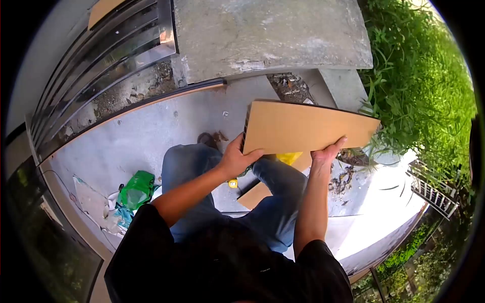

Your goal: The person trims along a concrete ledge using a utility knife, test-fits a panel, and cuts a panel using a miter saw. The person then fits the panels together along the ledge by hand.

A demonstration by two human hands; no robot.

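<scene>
A flat tan board [308, 126] with a dark far edge is held up in front of me, above my knees. My left hand [237, 158] grips its left end, thumb on the tan face and fingers hidden behind. At the lower right edge, my right hand [328, 153] has its thumb on the face; the rest of its grip is underneath and partly hidden. Below, between my legs, lies another tan piece [255, 196]. A small yellow item, likely a tape measure [233, 183], sits near my left knee. Something bright yellow [289, 158] shows just under the board.
A concrete slab [273, 35] stands ahead, beside a metal grille [116, 45] at upper left. A long dark-edged strip [136, 108] runs along the floor. The green bag [137, 190] lies at left. Tall grass [414, 65] and a white rack [434, 192] are on the right.
</scene>
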